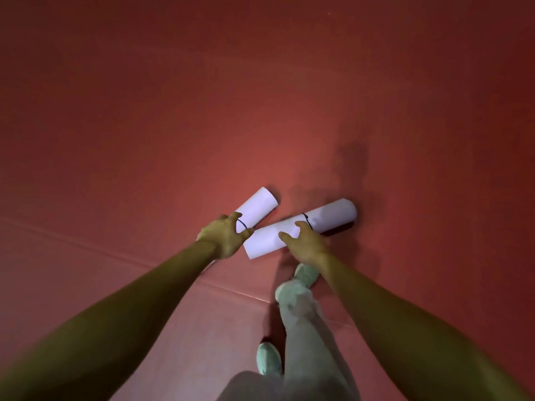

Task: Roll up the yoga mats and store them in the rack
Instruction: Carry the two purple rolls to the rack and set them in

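Bare forearms (139, 293), loose pale grey trousers (307, 328) and pale shoes (269, 361) (a faint mint tint).

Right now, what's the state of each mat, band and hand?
left rolled mat: rolled up, black band around it.
right rolled mat: rolled up, black band around it.
left hand: grips the left rolled mat.
right hand: grips the right rolled mat.

A red floor (144, 111) is filling the whole scene, glowing brightest near its centre. A faint seam (86, 243) is running across it from the left edge toward the near right. Pale trousers (304, 328) are covering a leg at the near side, with one pale green shoe (307, 274) resting farther off and another (269, 361) nearer. A soft shadow (351, 160) is lying on the floor to the right.
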Demonstrator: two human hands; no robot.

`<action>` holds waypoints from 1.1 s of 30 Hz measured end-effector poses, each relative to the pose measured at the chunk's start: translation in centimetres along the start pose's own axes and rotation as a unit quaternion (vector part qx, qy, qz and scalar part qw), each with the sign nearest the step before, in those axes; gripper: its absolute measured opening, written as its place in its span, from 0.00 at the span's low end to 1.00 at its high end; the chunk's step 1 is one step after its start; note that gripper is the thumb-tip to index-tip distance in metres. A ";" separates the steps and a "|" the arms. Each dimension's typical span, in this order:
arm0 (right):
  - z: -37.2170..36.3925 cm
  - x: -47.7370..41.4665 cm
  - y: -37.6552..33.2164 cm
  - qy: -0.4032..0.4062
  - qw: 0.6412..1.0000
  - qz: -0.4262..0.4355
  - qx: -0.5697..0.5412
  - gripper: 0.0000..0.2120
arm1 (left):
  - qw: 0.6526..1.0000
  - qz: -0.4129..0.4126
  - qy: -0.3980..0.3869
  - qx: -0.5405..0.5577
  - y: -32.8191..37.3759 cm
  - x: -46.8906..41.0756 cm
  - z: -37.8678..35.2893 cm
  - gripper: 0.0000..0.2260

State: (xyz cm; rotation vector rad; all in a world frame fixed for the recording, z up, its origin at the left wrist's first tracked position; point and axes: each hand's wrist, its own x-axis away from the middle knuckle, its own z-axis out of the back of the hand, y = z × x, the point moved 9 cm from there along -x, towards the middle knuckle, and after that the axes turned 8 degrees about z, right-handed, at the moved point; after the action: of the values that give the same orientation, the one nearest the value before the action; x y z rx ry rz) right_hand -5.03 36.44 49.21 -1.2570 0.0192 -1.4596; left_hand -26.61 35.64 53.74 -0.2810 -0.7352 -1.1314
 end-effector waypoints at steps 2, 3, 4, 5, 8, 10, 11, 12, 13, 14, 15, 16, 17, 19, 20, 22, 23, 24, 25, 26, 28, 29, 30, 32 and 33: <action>0.9 -4.2 -0.5 0.007 1.000 -0.014 0.010 0.39 | 1.000 0.000 -0.009 -0.009 1.2 -4.7 1.6 0.31; 1.1 -6.2 -0.7 0.008 1.000 -0.024 0.006 0.40 | 1.000 0.002 -0.013 -0.006 1.8 -6.9 2.0 0.31; 1.7 -9.6 -1.2 0.017 0.999 -0.035 -0.004 0.40 | 1.000 0.000 -0.017 -0.009 2.9 -10.6 2.8 0.31; 2.1 -11.3 -1.6 0.025 0.999 -0.043 -0.008 0.40 | 1.000 -0.002 -0.020 -0.010 3.5 -12.6 3.1 0.31; 2.7 -18.0 -1.5 0.054 0.996 -0.073 -0.029 0.41 | 1.000 -0.007 -0.024 -0.009 5.1 -20.3 2.9 0.30; 2.4 -23.2 0.1 0.065 0.991 -0.108 -0.054 0.42 | 1.000 0.000 -0.022 0.003 5.5 -26.5 1.8 0.29; 1.9 -25.8 1.3 0.071 0.987 -0.127 -0.069 0.43 | 1.000 0.001 -0.022 0.008 5.6 -29.7 0.9 0.29; 1.4 -28.5 2.7 0.075 0.984 -0.143 -0.080 0.43 | 1.000 0.002 -0.021 0.010 5.6 -32.7 -0.4 0.30; 0.9 -31.2 4.1 0.081 0.980 -0.157 -0.093 0.44 | 1.000 -0.003 -0.017 0.006 5.6 -35.9 -1.8 0.30; 0.1 -33.8 5.9 0.088 0.976 -0.171 -0.106 0.45 | 1.000 -0.008 -0.021 -0.003 5.4 -39.0 -3.8 0.31; -0.6 -36.2 7.7 0.097 0.972 -0.183 -0.116 0.46 | 0.999 -0.016 -0.025 -0.016 5.2 -42.2 -6.1 0.33; -1.2 -38.7 9.6 0.112 0.966 -0.194 -0.127 0.47 | 0.999 -0.025 -0.031 -0.035 5.0 -45.4 -8.6 0.34; -1.9 -41.0 11.8 0.124 0.961 -0.208 -0.133 0.47 | 0.998 -0.021 -0.037 -0.051 4.3 -48.6 -11.3 0.35; -3.0 -45.0 16.6 0.162 0.946 -0.240 -0.142 0.48 | 0.996 -0.012 -0.037 -0.075 2.8 -54.1 -16.1 0.39; -3.2 -46.4 19.3 0.182 0.939 -0.255 -0.140 0.48 | 0.996 -0.006 -0.037 -0.078 2.3 -56.1 -18.4 0.41; -3.5 -48.8 24.2 0.201 0.936 -0.267 -0.115 0.48 | 0.997 0.006 -0.034 -0.070 1.3 -59.4 -22.1 0.46; -3.8 -49.8 26.3 0.202 0.938 -0.266 -0.093 0.47 | 0.997 0.017 -0.029 -0.069 0.7 -60.6 -23.5 0.48; -3.9 -50.5 27.8 0.210 0.941 -0.258 -0.067 0.47 | 0.997 0.024 -0.022 -0.073 0.3 -61.6 -24.7 0.50; -3.7 -51.1 29.6 0.228 0.939 -0.252 -0.051 0.48 | 0.997 0.025 -0.015 -0.077 0.3 -62.6 -26.0 0.52; -3.3 -51.5 31.0 0.252 0.934 -0.248 -0.041 0.48 | 0.997 0.024 -0.009 -0.077 0.6 -63.5 -27.0 0.54; -1.9 -52.2 33.4 0.306 0.918 -0.251 -0.021 0.50 | 0.996 0.027 0.001 -0.079 0.8 -65.3 -28.5 0.58; -1.1 -52.7 34.6 0.325 0.909 -0.261 -0.016 0.51 | 0.996 0.037 0.007 -0.084 0.6 -66.1 -29.0 0.59; -0.6 -53.1 35.8 0.335 0.899 -0.280 -0.021 0.53 | 0.995 0.050 0.019 -0.087 0.3 -66.8 -29.2 0.60; 0.1 -53.5 38.4 0.347 0.879 -0.322 -0.053 0.57 | 0.992 0.062 0.064 -0.089 0.4 -67.5 -29.4 0.61; -0.1 -53.7 39.4 0.347 0.873 -0.337 -0.071 0.60 | 0.990 0.061 0.091 -0.085 0.7 -67.4 -29.3 0.60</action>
State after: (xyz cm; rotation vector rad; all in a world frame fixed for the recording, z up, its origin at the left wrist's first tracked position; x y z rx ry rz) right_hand 10.38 61.34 -10.62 -0.8042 0.1869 -2.5085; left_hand -29.79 68.09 -12.11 -0.3552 -0.4547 -1.0888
